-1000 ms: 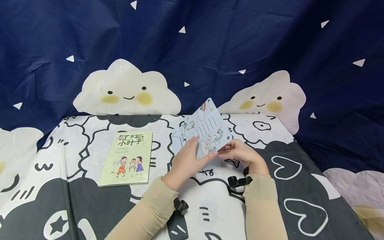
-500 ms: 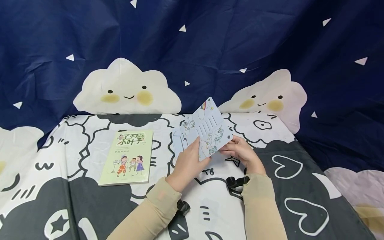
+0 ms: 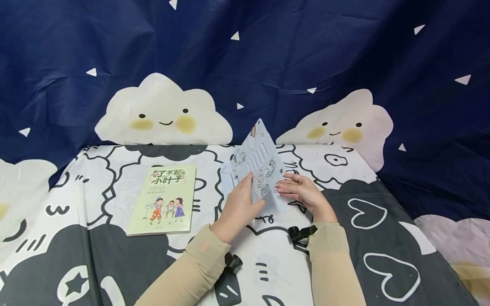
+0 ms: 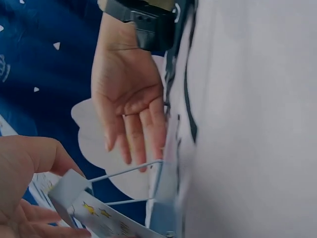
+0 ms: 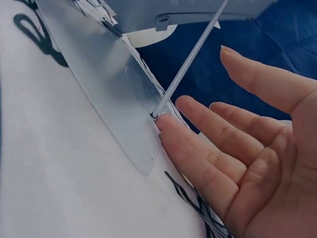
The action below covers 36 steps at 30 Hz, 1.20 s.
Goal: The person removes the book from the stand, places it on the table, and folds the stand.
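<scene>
A pale blue book stand (image 3: 264,163) with unicorn and rainbow prints stands on the cloth, its slotted panel tilted up over a flat base plate (image 5: 106,74). My left hand (image 3: 239,208) grips the panel's near left edge; in the left wrist view, that hand (image 4: 25,183) has thumb and fingers on either side of it. To the right, my right hand (image 3: 306,195) is held with fingers extended and loosely bent. In the right wrist view, its fingertips (image 5: 171,129) are at the foot of a thin wire leg (image 5: 190,62), beside the base; whether they touch cannot be told.
A light green children's book (image 3: 162,199) lies on the cloth left of the stand. The table is covered by a black and white cartoon cloth (image 3: 275,263). A dark blue curtain (image 3: 268,51) with clouds hangs behind it.
The stand's panel has swung up steeper, showing more of the base beneath. My right hand's fingers have come off the panel's right corner and spread. My left hand has kept its grip.
</scene>
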### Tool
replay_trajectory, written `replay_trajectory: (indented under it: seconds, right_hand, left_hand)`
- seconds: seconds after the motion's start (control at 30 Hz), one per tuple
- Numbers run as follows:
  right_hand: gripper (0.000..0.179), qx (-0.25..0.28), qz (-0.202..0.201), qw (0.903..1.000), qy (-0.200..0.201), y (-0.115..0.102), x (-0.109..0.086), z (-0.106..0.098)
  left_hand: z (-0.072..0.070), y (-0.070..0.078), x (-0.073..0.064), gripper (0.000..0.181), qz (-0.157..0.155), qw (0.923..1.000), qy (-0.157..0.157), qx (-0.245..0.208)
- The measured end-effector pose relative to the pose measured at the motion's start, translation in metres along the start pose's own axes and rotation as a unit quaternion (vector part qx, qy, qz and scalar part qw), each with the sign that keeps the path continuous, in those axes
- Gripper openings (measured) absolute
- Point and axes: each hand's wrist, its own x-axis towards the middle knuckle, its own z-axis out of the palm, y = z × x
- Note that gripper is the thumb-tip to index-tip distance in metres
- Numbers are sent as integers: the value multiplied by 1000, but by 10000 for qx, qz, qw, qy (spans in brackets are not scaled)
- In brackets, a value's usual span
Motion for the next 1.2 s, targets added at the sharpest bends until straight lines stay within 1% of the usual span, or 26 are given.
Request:
replay_trajectory:
  seconds: [0.1,0.2,0.27,0.37,0.43,0.5,0.6,0.63,0.7,0.73,0.8,0.87,0.93,1.0,1.1,1.13,1.2]
  right_hand:
    - [69,-162,71,9998,-22,-1,0,0]
    - [68,-287,105,9995,-16,-3,-1,1]
    - [67,-361,110,9993,-8,-3,-1,1]
    - [67,-435,115,9990,-11,-2,-1,1]
    - [67,-475,127,9988,-23,-3,-2,1]
    - [66,-522,136,9985,-31,-3,-2,2]
    - [66,-596,133,9981,-41,-3,-2,1]
    - [65,-593,140,9981,-19,-3,-2,2]
    - [64,-592,122,9982,13,-3,-2,2]
    - [63,-567,104,9983,38,-4,-1,3]
    - [61,-502,44,9986,131,-4,0,6]
    - [59,-457,-33,9986,274,-4,1,10]
    - [58,-366,-90,9984,430,-4,3,14]
    - [58,-268,-157,9980,557,-5,6,20]
    - [58,-147,-286,9981,531,-7,9,29]
    - [58,-168,-332,9980,502,-8,9,33]
    - [58,-386,-339,9976,464,-9,11,40]
  left_hand:
    - [-5,2,1,83,-264,9991,-256,-232]
    - [-11,4,2,84,-424,9971,-473,-421]
    - [-14,5,2,84,-486,9960,-540,-524]
    - [-20,9,2,82,-503,9949,-523,-704]
    - [-25,12,2,81,-491,9941,-439,-861]
    - [-30,15,1,79,-416,9931,-281,-1056]
    - [-39,18,1,77,-336,9893,156,-1413]
    - [-42,18,1,76,-317,9866,329,-1569]
    - [-50,19,2,73,-302,9784,673,-1929]
    - [-53,19,2,72,-319,9734,827,-2113]
    - [-59,18,4,69,-298,9629,1024,-2478]
    - [-62,17,4,67,-203,9544,1094,-2771]
    - [-63,16,5,66,-100,9505,1083,-2910]
    - [-64,16,5,66,-14,9498,1075,-2939]
    - [-64,17,5,65,-30,9505,1088,-2909]
    - [-64,17,5,65,-37,9503,1098,-2914]
    - [-64,16,5,65,-51,9498,1111,-2924]
